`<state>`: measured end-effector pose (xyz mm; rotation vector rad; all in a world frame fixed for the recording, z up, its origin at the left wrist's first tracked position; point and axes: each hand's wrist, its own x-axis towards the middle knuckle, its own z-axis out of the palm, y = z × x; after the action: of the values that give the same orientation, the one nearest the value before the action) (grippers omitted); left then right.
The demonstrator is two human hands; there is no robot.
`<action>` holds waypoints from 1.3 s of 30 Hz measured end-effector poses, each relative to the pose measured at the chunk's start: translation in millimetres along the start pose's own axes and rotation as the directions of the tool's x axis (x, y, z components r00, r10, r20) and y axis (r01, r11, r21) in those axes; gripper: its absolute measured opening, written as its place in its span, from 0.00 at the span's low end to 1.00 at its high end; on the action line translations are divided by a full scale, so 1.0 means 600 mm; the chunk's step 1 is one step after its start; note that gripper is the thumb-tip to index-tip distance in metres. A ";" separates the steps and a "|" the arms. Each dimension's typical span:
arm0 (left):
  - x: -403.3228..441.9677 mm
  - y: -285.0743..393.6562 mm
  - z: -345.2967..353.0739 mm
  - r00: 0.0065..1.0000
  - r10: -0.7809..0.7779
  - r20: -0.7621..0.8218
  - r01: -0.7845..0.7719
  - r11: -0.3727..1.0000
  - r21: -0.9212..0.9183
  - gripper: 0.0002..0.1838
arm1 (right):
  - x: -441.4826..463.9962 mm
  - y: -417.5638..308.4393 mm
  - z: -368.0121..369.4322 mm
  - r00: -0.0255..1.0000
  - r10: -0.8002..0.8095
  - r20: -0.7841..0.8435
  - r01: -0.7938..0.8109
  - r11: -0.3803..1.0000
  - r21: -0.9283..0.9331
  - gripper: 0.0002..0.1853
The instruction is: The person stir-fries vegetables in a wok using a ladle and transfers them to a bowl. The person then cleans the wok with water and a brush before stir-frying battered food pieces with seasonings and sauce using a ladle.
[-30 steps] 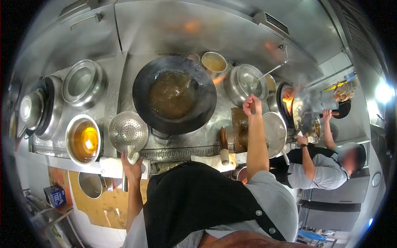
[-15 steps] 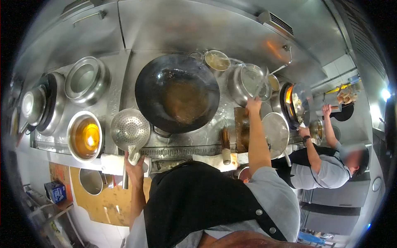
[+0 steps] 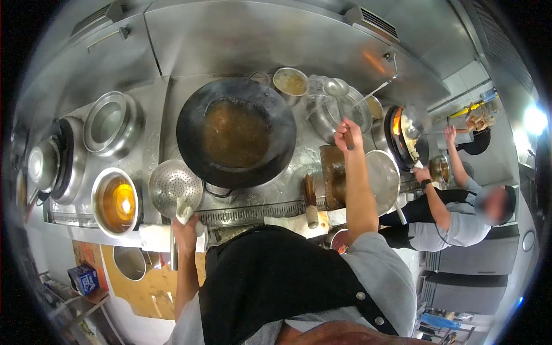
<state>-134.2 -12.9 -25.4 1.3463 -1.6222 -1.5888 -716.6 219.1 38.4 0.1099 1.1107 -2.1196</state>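
My right hand (image 3: 349,135) is closed round the wooden handle of a ladle (image 3: 335,88). The ladle's bowl is above a metal pot of water (image 3: 352,111) at the back right. By the counter's front edge, my left hand (image 3: 185,233) grips a bunched white cloth (image 3: 184,210). A perforated strainer (image 3: 174,185) lies just beyond that hand, its handle passing beside the fingers; I cannot tell if they grip it too. In the middle, a large black wok (image 3: 192,135) contains brownish, steaming liquid (image 3: 237,132).
A bowl of amber liquid (image 3: 117,198) and stacked metal bowls (image 3: 109,123) stand left. A bamboo brush (image 3: 310,204), a fine strainer (image 3: 381,178) and a small pot (image 3: 290,84) lie around the wok. At right, a co-worker (image 3: 454,213) handles another wok (image 3: 402,141) over flame.
My right hand has moved slightly back from the water pot, and the ladle's bowl now shows clear. Liquid in the wok spreads wider. My left hand keeps its place at the counter edge.
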 end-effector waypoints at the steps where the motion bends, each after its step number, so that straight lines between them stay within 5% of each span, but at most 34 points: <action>1: 0.002 -0.001 0.001 1.000 0.024 -0.001 -0.024 0.999 0.024 0.24 | 0.008 -0.006 0.006 0.999 0.034 0.000 -0.034 0.997 -0.066 0.11; 4: 0.007 -0.029 0.005 0.998 -0.010 -0.055 0.010 1.000 0.016 0.24 | 0.033 -0.044 -0.008 0.973 0.222 0.066 -0.215 0.971 -0.103 0.12; 7: -0.004 -0.042 0.002 0.994 0.007 -0.106 -0.004 1.000 0.023 0.24 | 0.016 -0.027 -0.023 0.982 -0.102 -0.160 0.032 0.921 -0.389 0.12; 10: -0.018 -0.056 -0.003 0.994 -0.010 -0.112 0.010 1.000 0.002 0.26 | 0.083 0.047 -0.155 0.816 -0.564 -0.128 0.155 0.425 -0.892 0.10; 12: -0.030 -0.051 -0.003 0.991 -0.049 -0.126 0.052 0.998 0.022 0.24 | 0.187 0.053 -0.336 0.779 -0.625 0.052 0.125 0.074 -0.989 0.10; 14: -0.036 -0.044 -0.007 0.994 -0.053 -0.092 0.056 0.998 0.032 0.22 | 0.103 0.001 -0.251 0.959 -0.157 -0.238 -0.059 0.708 -0.704 0.06; 16: -0.035 -0.078 -0.013 0.989 -0.142 -0.030 0.141 0.989 -0.047 0.22 | 0.040 -0.001 -0.199 0.987 -0.022 -0.159 -0.004 0.987 -0.161 0.05; 17: -0.032 -0.089 -0.016 0.983 -0.181 0.004 0.181 0.980 -0.083 0.21 | 0.014 0.006 -0.177 0.996 0.010 -0.088 0.003 0.988 0.152 0.05; 20: -0.035 -0.044 -0.023 0.958 -0.206 0.198 0.210 0.978 0.004 0.22 | -0.068 0.048 -0.121 1.000 -0.022 -0.011 0.023 0.981 0.194 0.07; 23: -0.034 -0.037 -0.025 0.970 -0.001 0.245 -0.049 0.979 0.199 0.25 | -0.139 0.079 -0.096 0.983 -0.010 0.185 -0.046 0.955 0.294 0.10; 29: -0.041 -0.026 -0.079 0.963 0.107 0.246 -0.185 0.929 0.321 0.31 | -0.300 0.170 0.031 0.942 0.057 0.331 -0.187 0.907 0.377 0.15; 32: -0.041 -0.034 -0.119 0.973 -0.012 0.232 -0.073 0.933 0.352 0.28 | -0.316 0.211 0.070 0.936 0.167 0.310 -0.260 0.921 0.290 0.13; 36: -0.055 -0.047 -0.199 0.973 0.032 0.228 -0.168 0.774 0.610 0.33 | -0.279 0.206 0.084 0.895 0.294 0.336 -0.346 0.933 0.104 0.10; 39: -0.076 -0.084 -0.252 0.983 0.134 0.122 -0.181 0.787 0.590 0.37 | -0.329 0.250 0.086 0.993 -0.068 0.101 0.088 0.972 -0.216 0.15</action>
<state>30.5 -32.5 -30.3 1.3969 -2.3469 -1.0613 -464.1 238.0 44.6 -0.1377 1.3032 -2.0318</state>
